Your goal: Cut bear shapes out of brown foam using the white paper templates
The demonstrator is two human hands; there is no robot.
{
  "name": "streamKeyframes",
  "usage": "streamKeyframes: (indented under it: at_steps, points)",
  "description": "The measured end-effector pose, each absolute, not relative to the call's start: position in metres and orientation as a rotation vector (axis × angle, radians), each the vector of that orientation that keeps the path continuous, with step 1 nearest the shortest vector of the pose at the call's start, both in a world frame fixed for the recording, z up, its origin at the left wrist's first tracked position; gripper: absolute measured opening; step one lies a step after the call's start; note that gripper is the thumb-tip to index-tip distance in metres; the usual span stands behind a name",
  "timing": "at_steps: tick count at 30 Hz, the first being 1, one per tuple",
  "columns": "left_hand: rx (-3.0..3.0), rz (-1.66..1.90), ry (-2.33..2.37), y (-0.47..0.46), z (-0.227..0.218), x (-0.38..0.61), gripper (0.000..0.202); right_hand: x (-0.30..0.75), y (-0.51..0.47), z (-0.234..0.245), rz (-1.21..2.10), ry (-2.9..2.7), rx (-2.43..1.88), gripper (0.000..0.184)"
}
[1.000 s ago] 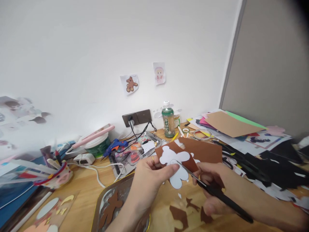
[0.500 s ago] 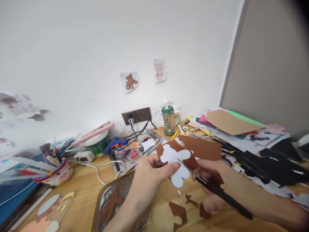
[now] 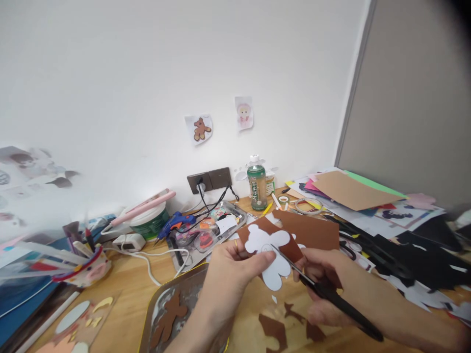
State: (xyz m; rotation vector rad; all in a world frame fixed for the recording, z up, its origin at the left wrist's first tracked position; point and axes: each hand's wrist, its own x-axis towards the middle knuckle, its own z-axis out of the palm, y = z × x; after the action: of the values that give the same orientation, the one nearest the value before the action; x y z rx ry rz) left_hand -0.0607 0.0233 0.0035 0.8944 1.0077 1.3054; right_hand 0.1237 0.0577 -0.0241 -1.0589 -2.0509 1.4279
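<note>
Between thumb and fingers, my left hand (image 3: 230,269) pinches a white paper bear cutout (image 3: 270,279) together with a piece of brown paper (image 3: 294,250) behind it. My right hand (image 3: 327,284) is closed round black-handled scissors (image 3: 342,301), whose blades point up and left and lie against the bear beneath its outstretched arm. Under my hands, brown paper scraps (image 3: 273,329) lie on the table. A brown bear shape (image 3: 169,316) rests in a yellow-rimmed tray (image 3: 149,314) left of my left forearm. A larger brown sheet (image 3: 316,230) is just beyond my right hand.
A green-labelled bottle (image 3: 256,186) stands by the wall. A blue glue gun (image 3: 174,225) lies near a white tub (image 3: 150,223). Stacked coloured paper (image 3: 356,189) and black paper (image 3: 423,262) are at right. A pen holder (image 3: 86,272) is at left.
The view has tilted slightly upward, so the scene sits a little lower. Both hands keep their holds, and the scissors have shifted only a little against the bear cutout.
</note>
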Motion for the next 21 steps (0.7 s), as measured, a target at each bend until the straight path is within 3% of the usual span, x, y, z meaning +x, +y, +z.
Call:
streamKeyframes:
  at_steps: [6,21]
  points:
    - [0.883,1.332,1.011,0.023,0.003,-0.058,0.006,0.121,0.056,-0.025,1.263,-2.185,-1.103,0.015]
    - [0.848,1.353,1.054,0.018,0.000,-0.055,0.008,0.113,0.055,-0.039,1.261,-2.083,-1.101,0.019]
